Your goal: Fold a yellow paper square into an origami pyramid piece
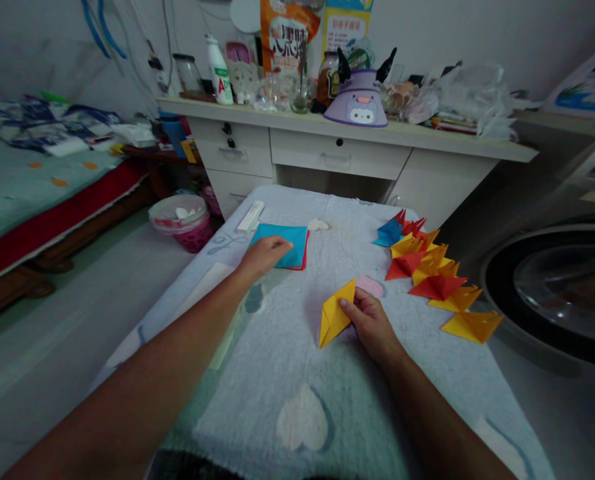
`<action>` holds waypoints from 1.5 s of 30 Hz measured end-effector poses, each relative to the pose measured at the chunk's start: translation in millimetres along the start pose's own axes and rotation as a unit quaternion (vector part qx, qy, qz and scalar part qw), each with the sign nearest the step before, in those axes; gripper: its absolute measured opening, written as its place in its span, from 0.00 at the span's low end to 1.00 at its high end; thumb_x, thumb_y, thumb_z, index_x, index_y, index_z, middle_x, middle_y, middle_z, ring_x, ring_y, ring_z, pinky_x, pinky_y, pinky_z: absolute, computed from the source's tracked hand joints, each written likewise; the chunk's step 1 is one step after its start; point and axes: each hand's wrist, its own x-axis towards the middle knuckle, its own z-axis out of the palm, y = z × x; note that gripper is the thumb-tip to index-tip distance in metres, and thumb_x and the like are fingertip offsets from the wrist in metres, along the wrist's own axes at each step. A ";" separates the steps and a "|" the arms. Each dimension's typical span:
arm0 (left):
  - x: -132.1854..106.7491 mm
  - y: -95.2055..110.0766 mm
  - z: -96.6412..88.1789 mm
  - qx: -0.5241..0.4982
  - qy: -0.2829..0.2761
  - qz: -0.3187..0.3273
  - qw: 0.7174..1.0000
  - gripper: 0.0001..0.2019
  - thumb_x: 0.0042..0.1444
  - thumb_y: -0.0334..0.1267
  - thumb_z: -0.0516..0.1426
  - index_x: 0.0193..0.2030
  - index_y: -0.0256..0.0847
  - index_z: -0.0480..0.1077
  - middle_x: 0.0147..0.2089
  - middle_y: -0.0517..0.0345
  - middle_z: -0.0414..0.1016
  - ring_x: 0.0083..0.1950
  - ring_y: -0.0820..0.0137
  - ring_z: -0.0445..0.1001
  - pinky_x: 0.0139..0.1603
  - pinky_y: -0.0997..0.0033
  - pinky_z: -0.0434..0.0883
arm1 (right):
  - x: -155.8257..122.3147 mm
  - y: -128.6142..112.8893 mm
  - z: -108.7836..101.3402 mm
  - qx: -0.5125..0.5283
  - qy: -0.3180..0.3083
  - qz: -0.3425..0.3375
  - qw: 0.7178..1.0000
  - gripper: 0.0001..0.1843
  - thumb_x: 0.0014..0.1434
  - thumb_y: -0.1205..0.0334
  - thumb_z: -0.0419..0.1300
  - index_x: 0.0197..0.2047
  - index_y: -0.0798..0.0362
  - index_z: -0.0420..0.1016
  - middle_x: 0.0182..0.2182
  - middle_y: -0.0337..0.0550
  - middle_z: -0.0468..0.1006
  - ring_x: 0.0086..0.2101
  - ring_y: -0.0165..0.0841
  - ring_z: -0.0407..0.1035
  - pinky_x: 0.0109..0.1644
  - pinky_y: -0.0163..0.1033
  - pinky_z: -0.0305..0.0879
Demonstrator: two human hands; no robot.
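Observation:
My left hand (270,253) is over a stack of square origami paper (282,237), blue on top with red edges showing beneath. Its fingers are drawn together. Whether they pinch anything or touch the top sheet, I cannot tell. Between the thumb and fingers of my right hand (372,320) is a yellow folded paper (336,315), a slanted diamond with crease lines, held upright just above the cloth. To the right stand several folded paper cranes (437,287) in rows, yellow, red and blue.
A patterned cloth (277,380) covers the table. A small white box-like piece (251,217) lies beyond the stack. Behind is a white desk (297,123) crowded with bottles and a purple visor (358,100). A pink bin (192,230) stands left, a washing machine (567,287) right.

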 end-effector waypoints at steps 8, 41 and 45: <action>-20.6 5.9 16.4 0.387 -0.040 0.156 0.908 0.19 0.53 0.44 0.60 0.52 0.42 0.71 0.54 0.47 0.73 0.57 0.56 0.69 0.59 0.60 0.64 | -1.7 -2.5 0.5 -0.004 -0.004 0.007 1.000 0.16 0.52 0.47 0.67 0.38 0.49 0.75 0.33 0.40 0.81 0.34 0.37 0.75 0.40 0.42 0.70; -13.5 -0.5 -7.5 0.346 -0.035 0.121 0.930 0.16 0.67 0.39 0.41 0.50 0.43 0.68 0.45 0.53 0.77 0.47 0.64 0.75 0.45 0.70 0.67 | 2.1 5.0 -4.5 0.010 -0.011 -0.001 1.000 0.13 0.54 0.52 0.67 0.39 0.50 0.76 0.34 0.39 0.81 0.34 0.35 0.75 0.40 0.39 0.69; -14.0 0.1 -6.2 0.348 -0.037 0.121 0.929 0.15 0.66 0.36 0.42 0.51 0.41 0.68 0.44 0.52 0.77 0.47 0.64 0.75 0.45 0.70 0.67 | 2.8 4.3 -4.0 0.015 -0.004 0.002 1.000 0.15 0.51 0.50 0.68 0.38 0.50 0.76 0.34 0.40 0.81 0.33 0.35 0.75 0.40 0.40 0.70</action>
